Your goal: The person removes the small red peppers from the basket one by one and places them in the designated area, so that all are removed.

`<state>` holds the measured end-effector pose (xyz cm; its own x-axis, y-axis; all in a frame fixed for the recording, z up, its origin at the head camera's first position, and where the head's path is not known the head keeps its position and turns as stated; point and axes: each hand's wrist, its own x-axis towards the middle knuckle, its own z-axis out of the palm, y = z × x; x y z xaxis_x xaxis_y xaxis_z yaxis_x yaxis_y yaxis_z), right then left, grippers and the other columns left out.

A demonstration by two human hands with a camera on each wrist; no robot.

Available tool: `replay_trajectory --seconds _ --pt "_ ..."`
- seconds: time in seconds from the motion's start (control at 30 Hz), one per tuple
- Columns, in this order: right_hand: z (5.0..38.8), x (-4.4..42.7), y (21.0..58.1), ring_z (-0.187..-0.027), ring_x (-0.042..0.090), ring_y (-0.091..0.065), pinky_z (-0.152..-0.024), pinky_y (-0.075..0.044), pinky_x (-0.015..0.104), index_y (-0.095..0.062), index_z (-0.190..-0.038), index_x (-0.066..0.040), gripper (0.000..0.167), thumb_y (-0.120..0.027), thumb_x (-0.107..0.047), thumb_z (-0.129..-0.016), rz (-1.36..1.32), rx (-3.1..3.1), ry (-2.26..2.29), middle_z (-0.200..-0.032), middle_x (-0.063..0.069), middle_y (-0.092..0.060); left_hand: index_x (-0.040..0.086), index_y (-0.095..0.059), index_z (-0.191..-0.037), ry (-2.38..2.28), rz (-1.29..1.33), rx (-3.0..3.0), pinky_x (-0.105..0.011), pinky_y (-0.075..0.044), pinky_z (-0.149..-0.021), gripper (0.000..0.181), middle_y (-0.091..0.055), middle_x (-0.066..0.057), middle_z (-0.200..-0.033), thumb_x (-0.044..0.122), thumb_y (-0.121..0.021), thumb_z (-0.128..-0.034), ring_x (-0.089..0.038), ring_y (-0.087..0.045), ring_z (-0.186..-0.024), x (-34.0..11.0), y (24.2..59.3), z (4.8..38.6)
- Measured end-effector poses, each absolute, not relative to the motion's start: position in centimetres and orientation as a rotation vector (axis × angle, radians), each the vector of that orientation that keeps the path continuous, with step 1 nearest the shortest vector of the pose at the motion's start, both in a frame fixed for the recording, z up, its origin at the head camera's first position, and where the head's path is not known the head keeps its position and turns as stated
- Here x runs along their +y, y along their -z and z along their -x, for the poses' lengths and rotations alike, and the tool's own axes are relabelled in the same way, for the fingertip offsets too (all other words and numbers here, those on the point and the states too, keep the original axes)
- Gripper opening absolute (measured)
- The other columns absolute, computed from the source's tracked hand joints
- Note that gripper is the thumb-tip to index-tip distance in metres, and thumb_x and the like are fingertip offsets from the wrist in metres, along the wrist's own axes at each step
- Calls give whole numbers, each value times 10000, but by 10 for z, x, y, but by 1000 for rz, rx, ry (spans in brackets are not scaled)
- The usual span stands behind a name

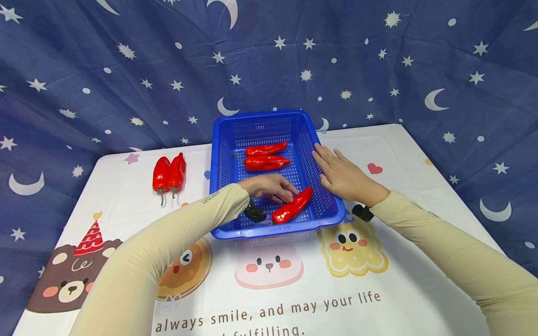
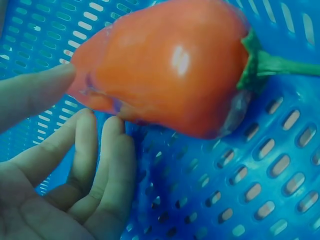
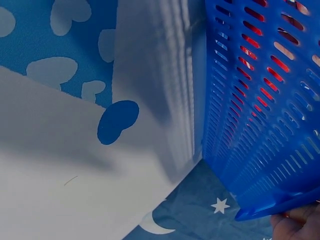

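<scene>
A blue perforated plastic basket point(image 1: 277, 229) stands on the table. My left hand point(image 1: 273, 186) reaches down inside it, beside a red pepper point(image 1: 293, 206) near the front right. In the left wrist view, the thumb point(image 2: 42, 90) meets the tapered end of the pepper point(image 2: 165, 65), and the loosely bent fingers lie close below without wrapping round it. Its green stem points away from the hand. Fingers extended, my right hand point(image 1: 345, 176) rests at the basket's right rim; in the right wrist view only part of the hand point(image 3: 295, 225) shows, against the rim.
Two more red peppers, one point(image 1: 266, 149) behind the other point(image 1: 267, 163), lie farther back in the basket. Outside, to its left, a pair of red peppers point(image 1: 168, 173) lies on the white printed tablecloth point(image 1: 336, 303). A dark blue star-and-moon curtain point(image 1: 269, 60) hangs behind the table.
</scene>
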<state>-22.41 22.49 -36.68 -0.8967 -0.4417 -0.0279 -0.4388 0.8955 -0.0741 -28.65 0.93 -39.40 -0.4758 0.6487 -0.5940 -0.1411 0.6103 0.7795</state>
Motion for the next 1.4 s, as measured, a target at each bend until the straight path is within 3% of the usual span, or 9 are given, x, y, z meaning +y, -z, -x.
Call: replay_trajectory --seconds 0.93,1.07,1.27,1.4 --pt "225 225 366 -1451 358 -131 -1184 -98 536 -184 -1469 46 607 -363 -245 -967 697 3011 121 -1564 210 -103 -18 -573 -1252 -867 -487 1882 -269 -522 -898 362 -598 54 -873 30 -592 -893 -25 -528 -785 11 398 286" --pt "225 226 367 -1452 356 -129 -1184 -98 536 -186 -1469 45 604 -358 -245 -968 698 3015 123 -1565 209 -104 -24 -587 -1234 -845 -501 1896 -234 -527 -843 347 -623 48 -904 40 -596 -894 -23 -529 -776 11 398 285" --pt "225 227 369 -1452 356 -127 -1182 -102 539 -188 -1469 43 599 -349 -243 -970 709 3016 142 -1565 207 -104 -25 -602 -1211 -792 -519 1913 -167 -488 -680 326 -572 110 -741 61 -602 -897 -22 -504 -711 11 398 285" --pt "225 227 369 -1453 353 -125 -1180 -109 543 -184 -1471 41 603 -350 -246 -968 704 3017 139 -1566 204 -106 -29 -604 -1202 -774 -530 1910 -165 -477 -667 315 -543 118 -694 72 -596 -904 -22 -490 -696 10 397 285"
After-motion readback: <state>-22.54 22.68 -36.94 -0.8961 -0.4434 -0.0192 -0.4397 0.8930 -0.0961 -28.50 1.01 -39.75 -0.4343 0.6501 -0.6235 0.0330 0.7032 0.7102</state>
